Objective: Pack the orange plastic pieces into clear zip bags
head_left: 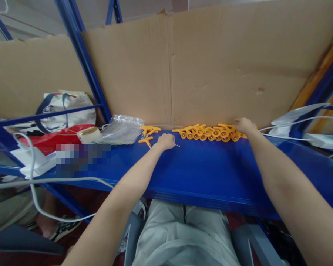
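My left hand (166, 142) is closed in a loose fist low over the blue shelf. From its right side a short metal chain (178, 146) sticks out; whatever else lies inside the fist is hidden. Just left of it rest a few orange T-shaped plastic pieces (146, 140) with chains. Along the cardboard runs a stacked row of orange plastic pieces (208, 133), their round cup-like ends facing me. At the row's right end my right hand (244, 125) reaches over the pieces with curled fingers. What those fingers hold is hidden.
A clear plastic bag (122, 130) lies left on the blue shelf (199, 173). Beyond it are a red bag (63, 138), a white cloth bag (69, 111) and white cables (33, 184). Tall cardboard (211, 66) walls the back. Another person's shoe (63, 227) shows lower left.
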The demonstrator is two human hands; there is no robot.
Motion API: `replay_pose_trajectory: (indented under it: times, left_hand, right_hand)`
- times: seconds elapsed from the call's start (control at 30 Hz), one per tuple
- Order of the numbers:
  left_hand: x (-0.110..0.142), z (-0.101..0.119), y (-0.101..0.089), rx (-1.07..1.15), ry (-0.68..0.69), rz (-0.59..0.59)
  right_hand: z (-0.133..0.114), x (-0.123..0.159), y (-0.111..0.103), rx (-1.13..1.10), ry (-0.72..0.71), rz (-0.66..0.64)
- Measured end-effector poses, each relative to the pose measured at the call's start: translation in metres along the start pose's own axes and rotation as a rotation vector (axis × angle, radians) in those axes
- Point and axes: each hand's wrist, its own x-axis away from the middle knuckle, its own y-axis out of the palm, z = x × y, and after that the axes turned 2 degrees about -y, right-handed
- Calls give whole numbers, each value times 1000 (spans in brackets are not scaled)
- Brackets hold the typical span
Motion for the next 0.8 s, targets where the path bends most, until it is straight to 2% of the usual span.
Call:
replay_pose_trajectory:
  times: [0.23,0.43,0.8]
  left_hand:
    - [-1,-1,2,-3,23,6]
    - [-2,-1,3,-26,22,13]
    - [0,1,0,31,8,-1]
  right_hand:
    - [6,-10,16,-9,-45,-96]
    - [7,-7,19,6,-32,-74]
    - [26,-10,31,7,-45,-98]
